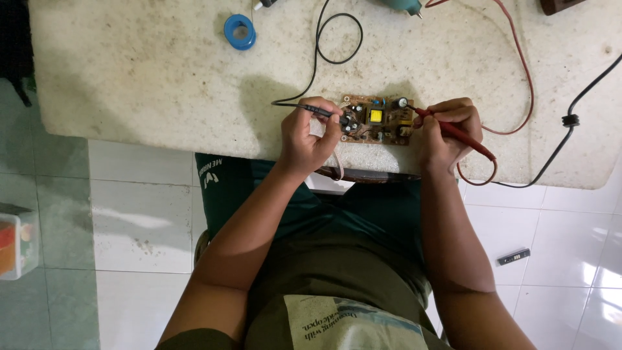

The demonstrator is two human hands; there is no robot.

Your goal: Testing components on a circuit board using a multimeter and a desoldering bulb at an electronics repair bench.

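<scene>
Brown and stiff, the circuit board (376, 119) lies at the bench's (162, 84) near edge; it looks light and fragile, best held by its bare edges. Left hand (310, 136) pinches a black probe (319, 111), right hand (447, 129) a red probe (453, 131), tips on the board. Farther back lies a blue tape roll (240, 31).

A blue ring of tape (240, 31) lay on the pale stone tabletop (149, 84) at about eleven o'clock. A teal tool (405, 6) poked in at twelve o'clock, beside a dark brown object (562, 5) at one o'clock. A thick black cable (570, 120) ran off at three o'clock. On the white floor tiles at four o'clock sat a small black device (514, 257); a clear container (18, 243) stood at nine o'clock.
</scene>
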